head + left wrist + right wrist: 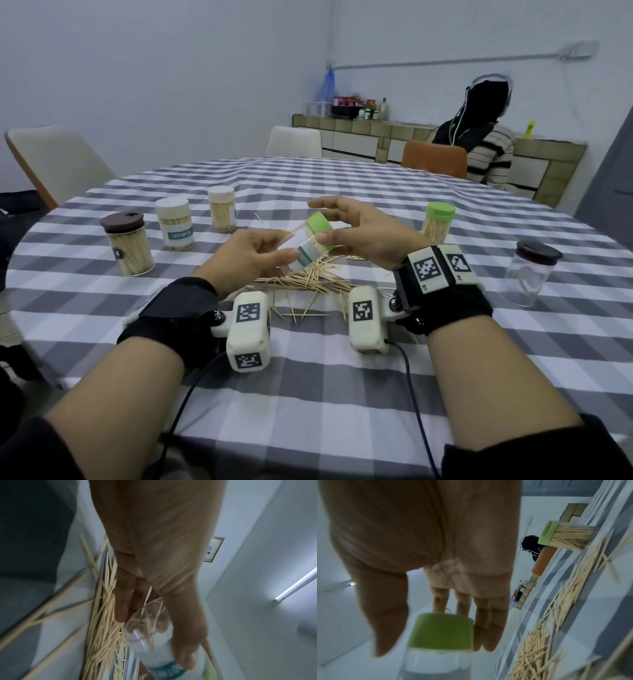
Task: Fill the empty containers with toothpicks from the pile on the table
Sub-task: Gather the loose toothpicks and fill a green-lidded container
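— Toothpicks [310,279] lie in a pile on my checked table [308,394], right past my wrists. What do my hands have?

— I see your left hand [251,257] curled round a clear container [303,248], held tilted just above the pile. Only a few sticks are inside.

— And my right hand [368,236]?

— I see its fingers spread loose around the green lid [320,226]. I cannot tell if they touch it.

— Farther back?

— An empty jar [527,275] with a dark lid stands on the right. Four full jars stand behind.
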